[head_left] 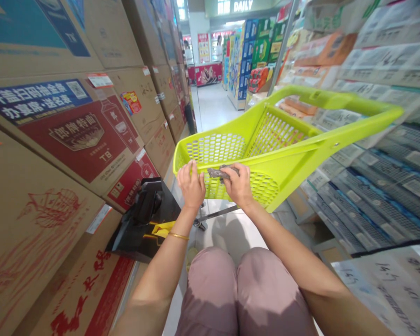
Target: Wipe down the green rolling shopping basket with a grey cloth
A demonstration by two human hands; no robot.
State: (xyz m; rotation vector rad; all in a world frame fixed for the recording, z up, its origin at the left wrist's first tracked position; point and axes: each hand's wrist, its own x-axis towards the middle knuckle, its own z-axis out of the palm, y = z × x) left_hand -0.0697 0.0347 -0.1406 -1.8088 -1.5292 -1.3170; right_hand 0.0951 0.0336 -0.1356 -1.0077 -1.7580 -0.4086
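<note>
- Nearest me: the person's knees in mauve trousers [210,291], side by side, both bare forearms reaching past them. Gold bracelet [178,236] on the left wrist.
- Left hand [192,184]: on the near rim of the cart, by its left corner. Fingers bent and close together over the edge; can't tell how firmly they grip.
- Right hand [238,184]: fingers curled round a crumpled grey-brown cloth [215,173], pinching it at the same rim. One end sticks out toward the left hand.
- Lime-green cart [296,170]: right in front of the knees, angled across the aisle, basket to the left, handle up to the right. Mesh sides, metal leg and a dark wheel [199,226] visible below.
- Black bag [135,233]: left of the left forearm, against the boxes, yellow bit at its edge.
- Left side: wall of cardboard boxes [91,135], red and blue printing, white price tags.
- Right side: stacked packs [357,205], blurred, pale ones above dark blue-grey ones.
- Beyond the cart: white floor [212,105], then tall stacks of blue and green cartons [250,51].
- Far end: dark-pink panel [208,74], a person in white [219,46] behind it, "DAILY" sign [243,6] overhead.
</note>
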